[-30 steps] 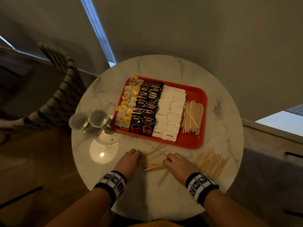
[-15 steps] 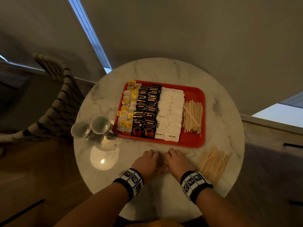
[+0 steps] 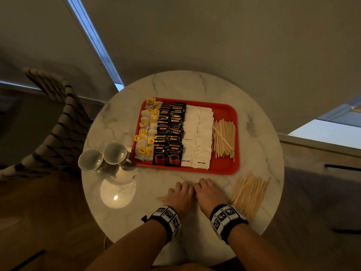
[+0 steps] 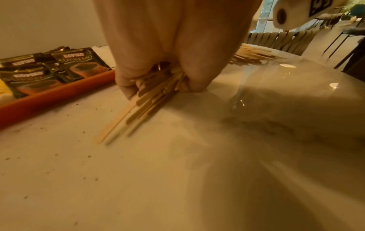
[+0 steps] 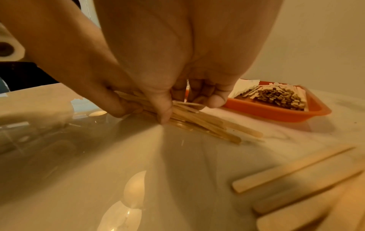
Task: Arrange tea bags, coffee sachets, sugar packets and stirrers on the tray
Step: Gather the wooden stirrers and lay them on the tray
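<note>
Both hands had closed together: left hand [image 3: 180,194] and right hand [image 3: 209,193] gripped one stirrer bundle [image 4: 150,96] on the table [image 3: 195,85], just before the tray [image 3: 224,169]. One loose stirrer pile [image 3: 249,194] lay near the table's right edge; two cups [image 3: 103,156] stood left.

Both hands [image 5: 122,87] pinch a stirrer bundle [image 5: 197,121].
</note>
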A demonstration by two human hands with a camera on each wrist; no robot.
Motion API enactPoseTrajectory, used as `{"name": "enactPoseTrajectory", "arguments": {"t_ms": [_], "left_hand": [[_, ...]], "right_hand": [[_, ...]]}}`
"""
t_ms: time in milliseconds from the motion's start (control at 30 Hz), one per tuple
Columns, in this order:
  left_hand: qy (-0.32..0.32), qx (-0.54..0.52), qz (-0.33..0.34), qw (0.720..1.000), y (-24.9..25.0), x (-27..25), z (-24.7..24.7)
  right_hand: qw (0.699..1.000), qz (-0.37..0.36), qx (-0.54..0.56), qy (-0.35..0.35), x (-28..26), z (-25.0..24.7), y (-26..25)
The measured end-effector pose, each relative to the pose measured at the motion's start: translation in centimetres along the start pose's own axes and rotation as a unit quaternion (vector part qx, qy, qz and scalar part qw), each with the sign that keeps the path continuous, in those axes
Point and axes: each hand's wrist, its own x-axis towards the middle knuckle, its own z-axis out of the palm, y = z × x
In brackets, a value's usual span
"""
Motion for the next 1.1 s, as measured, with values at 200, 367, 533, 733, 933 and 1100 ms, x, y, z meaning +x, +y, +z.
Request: {"name": "enactPoseTrajectory", "arguments": {"t_ms": [200,367,533,733,933,1100], "left_hand": [[-0.001,0.015,0.015,1.000,-0.1,0.0,-0.1],[0.001,0.026,0.025,0.999,-0.4,0.4,-0.1],[0.003,0.037,0.033,0.999,-0.4,0.3,-0.1],[0.003,0.035,0.032,0.999,-0.4,0.4,-0.6],[0.010,0.026,0.034,0.999,-0.7,0.2,-0.1],[0.014,0.063,0.049,0.997,-0.9,0.1,0.0]], "right_hand": [[1.000,0.002,-0.014,0.008,-0.2,0.0,0.0],[0.999,0.007,-0.046,0.001,-0.4,0.0,-0.3],[0.999,0.009,-0.053,0.001,-0.4,0.1,-0.3],[1.000,0.004,-0.011,-0.010,-0.1,0.7,-0.3],[0.999,-0.001,0.042,-0.009,-0.2,1.0,-0.3],[0.999,-0.001,0.034,-0.021,-0.3,1.4,-0.7]]}}
